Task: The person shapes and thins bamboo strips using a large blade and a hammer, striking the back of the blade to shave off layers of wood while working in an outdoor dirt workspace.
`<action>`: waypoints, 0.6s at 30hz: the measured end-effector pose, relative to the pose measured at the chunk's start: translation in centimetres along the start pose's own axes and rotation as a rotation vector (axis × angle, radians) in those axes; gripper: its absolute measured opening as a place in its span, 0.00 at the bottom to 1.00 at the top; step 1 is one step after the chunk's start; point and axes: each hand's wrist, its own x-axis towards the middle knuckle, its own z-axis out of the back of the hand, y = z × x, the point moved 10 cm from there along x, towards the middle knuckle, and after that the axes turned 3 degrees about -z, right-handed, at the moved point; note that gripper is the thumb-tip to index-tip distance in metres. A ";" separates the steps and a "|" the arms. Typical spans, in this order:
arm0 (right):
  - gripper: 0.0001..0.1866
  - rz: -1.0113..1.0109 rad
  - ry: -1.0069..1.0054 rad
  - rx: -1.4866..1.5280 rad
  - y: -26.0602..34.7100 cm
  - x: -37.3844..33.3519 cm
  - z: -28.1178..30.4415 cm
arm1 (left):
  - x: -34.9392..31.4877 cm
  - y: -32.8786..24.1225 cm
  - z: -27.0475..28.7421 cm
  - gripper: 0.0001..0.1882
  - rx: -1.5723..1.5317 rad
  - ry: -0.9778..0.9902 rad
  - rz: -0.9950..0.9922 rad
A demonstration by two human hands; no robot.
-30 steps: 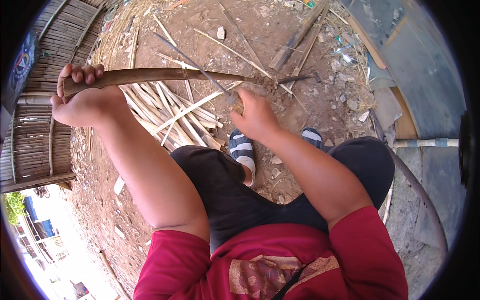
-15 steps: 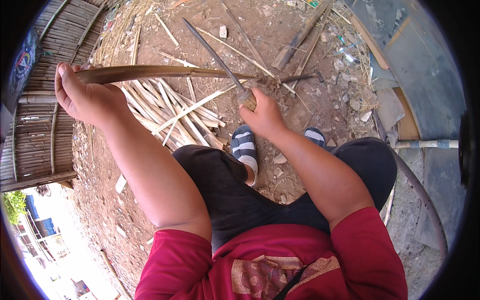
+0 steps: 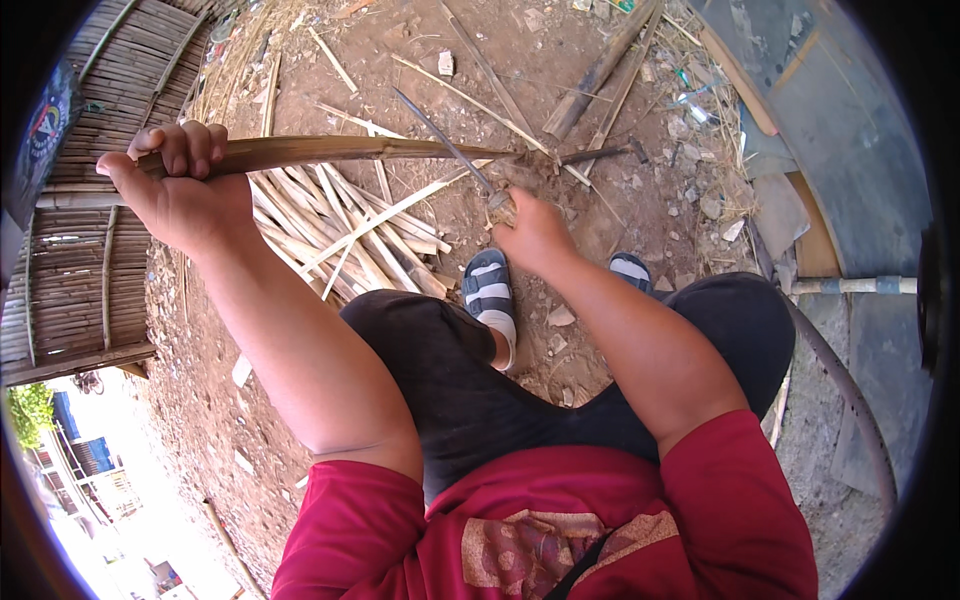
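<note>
My left hand (image 3: 185, 200) has its fingers wrapped around the left end of a long brown strip of split bamboo (image 3: 330, 150). The strip stretches to the right, tapering toward its far end. In my right hand (image 3: 535, 235) is the short wooden handle of a long, narrow-bladed knife (image 3: 437, 132). Its dark blade points up and to the left, crossing the strip near the tapered end. Whether the edge touches the bamboo I cannot tell.
Pale split strips (image 3: 340, 230) lie piled on the dirt beyond my left knee. A dark hammer-like tool (image 3: 600, 155) rests beyond my right hand. Farther off are weathered wooden poles (image 3: 605, 75). A woven bamboo wall (image 3: 75, 260) stands at left, grey sheets (image 3: 840, 150) at right.
My left hand has rolled over, so its curled fingers now show on top of the bamboo strip. The knife's tip has come lower and nearer, and my right hand has shifted slightly right.
</note>
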 end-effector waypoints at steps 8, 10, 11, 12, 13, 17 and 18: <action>0.21 0.158 0.018 -0.033 4.2 -1.1 0.2 | -0.6 -0.1 -0.4 0.21 0.088 -0.124 -0.023; 0.21 0.049 -0.002 -0.073 -0.3 -0.4 -1.1 | -0.9 -0.2 -0.4 0.20 0.118 -0.180 -0.026; 0.21 -0.004 -0.009 -0.093 -1.3 -0.3 -1.1 | -0.9 -0.2 -0.3 0.19 0.114 -0.173 -0.025; 0.22 0.007 -0.013 -0.106 -1.6 0.0 -1.1 | -0.7 -0.1 0.0 0.18 0.110 -0.166 -0.023; 0.22 0.022 -0.012 -0.118 -0.7 0.1 -0.5 | -0.6 -0.3 0.3 0.17 0.111 -0.161 -0.025; 0.24 0.099 -0.020 -0.096 2.4 -1.2 0.8 | -0.7 -0.2 -0.6 0.16 0.105 -0.119 -0.025; 0.24 0.088 -0.012 -0.111 2.1 -1.1 0.6 | -0.7 -0.1 -0.7 0.16 0.103 -0.117 -0.026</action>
